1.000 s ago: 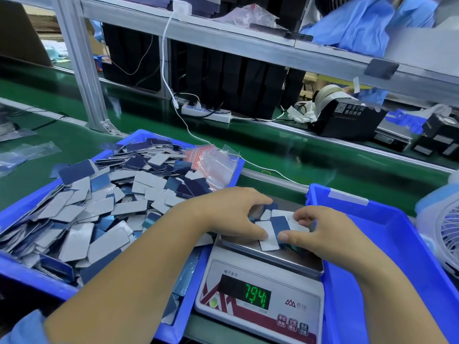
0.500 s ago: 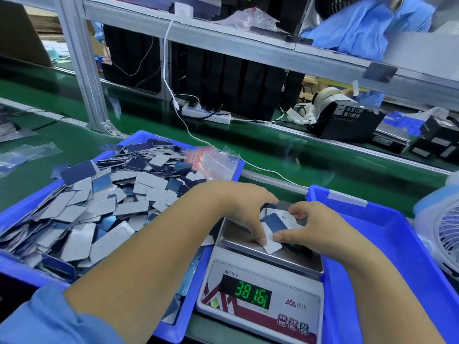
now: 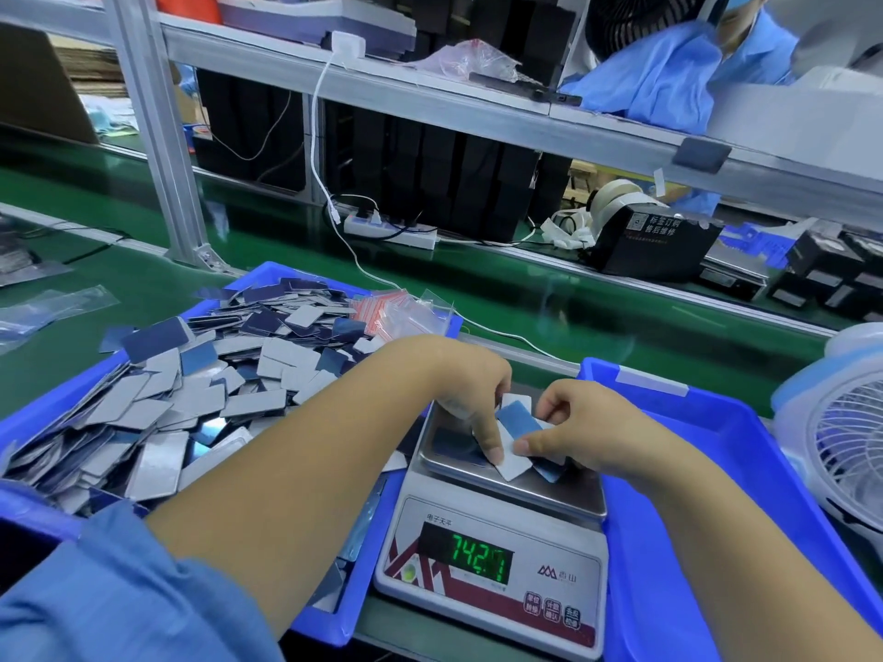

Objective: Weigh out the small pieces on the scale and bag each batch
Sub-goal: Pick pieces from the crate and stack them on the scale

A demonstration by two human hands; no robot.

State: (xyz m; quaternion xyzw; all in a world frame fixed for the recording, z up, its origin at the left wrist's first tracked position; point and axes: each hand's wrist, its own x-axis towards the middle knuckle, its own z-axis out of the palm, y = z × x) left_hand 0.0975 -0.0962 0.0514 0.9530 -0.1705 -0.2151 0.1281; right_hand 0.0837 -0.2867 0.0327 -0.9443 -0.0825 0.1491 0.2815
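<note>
On scale (image 3: 492, 556) | both grips (left (image 3: 470, 398), right (image 3: 580, 422)) pinch half-hidden pieces (image 3: 518, 425)

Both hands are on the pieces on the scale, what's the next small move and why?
Probably lift the gathered pieces off the scale toward the clear bags: the left hand and right hand already pinch them together.
</note>
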